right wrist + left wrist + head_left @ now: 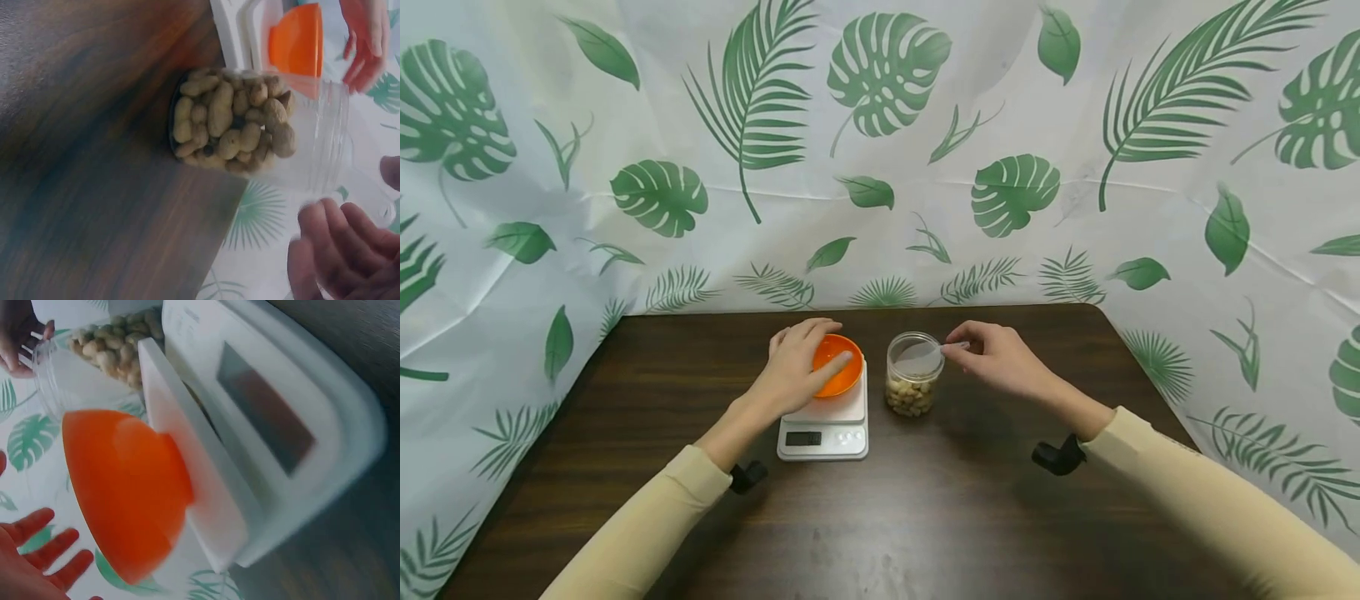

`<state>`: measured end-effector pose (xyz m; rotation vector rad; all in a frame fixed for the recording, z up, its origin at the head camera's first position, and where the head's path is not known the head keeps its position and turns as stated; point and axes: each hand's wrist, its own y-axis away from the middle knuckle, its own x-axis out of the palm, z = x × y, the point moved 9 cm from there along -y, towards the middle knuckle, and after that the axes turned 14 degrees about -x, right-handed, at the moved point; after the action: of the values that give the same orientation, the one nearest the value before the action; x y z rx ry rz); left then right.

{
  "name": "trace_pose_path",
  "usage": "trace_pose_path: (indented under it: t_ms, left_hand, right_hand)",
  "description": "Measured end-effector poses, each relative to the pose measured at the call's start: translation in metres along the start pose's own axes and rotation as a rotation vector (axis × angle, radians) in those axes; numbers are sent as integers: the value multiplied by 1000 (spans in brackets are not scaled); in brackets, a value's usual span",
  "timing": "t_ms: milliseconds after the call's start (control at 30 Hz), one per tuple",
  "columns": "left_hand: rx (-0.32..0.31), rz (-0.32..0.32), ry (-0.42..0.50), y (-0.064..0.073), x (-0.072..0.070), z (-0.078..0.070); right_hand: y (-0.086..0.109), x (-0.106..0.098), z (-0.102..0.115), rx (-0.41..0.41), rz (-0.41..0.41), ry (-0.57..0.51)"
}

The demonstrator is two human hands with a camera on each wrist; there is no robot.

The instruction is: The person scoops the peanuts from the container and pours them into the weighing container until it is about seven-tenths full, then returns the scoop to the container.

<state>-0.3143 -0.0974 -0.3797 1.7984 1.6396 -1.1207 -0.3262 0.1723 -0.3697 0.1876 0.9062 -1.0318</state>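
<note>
An orange bowl (842,379) sits on the platform of a white kitchen scale (826,446). Over the bowl, my left hand (797,367) reaches with spread fingers, and the left wrist view shows the fingers apart from the bowl's wall. To the right stands a clear jar (912,372) without a lid, partly filled with unshelled peanuts (234,122). My right hand (996,357) pinches the handle of a translucent plastic spoon (919,359) at the jar's right rim. The spoon's broad end overlaps the jar's mouth, above the peanuts.
Everything stands on a dark wood-grain table (880,517). A white sheet with green leaf prints (880,250) hangs behind and along both sides. Each wrist carries a black camera mount, such as the right one (1060,456), low over the table.
</note>
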Motion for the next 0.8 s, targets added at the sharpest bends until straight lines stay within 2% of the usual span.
trace_pose_path:
  t_ms: [333,500,800]
  left_hand:
    - [78,111,-82,-13,25,-31]
    - [85,156,-112,-20,32,-39]
    - [70,203,-100,-28,42,-49]
  right_hand:
    - [-8,4,8,-64,-63,54]
    - [-11,7,10,-68,-69,44]
    - [-11,12,11,-71,-83,60]
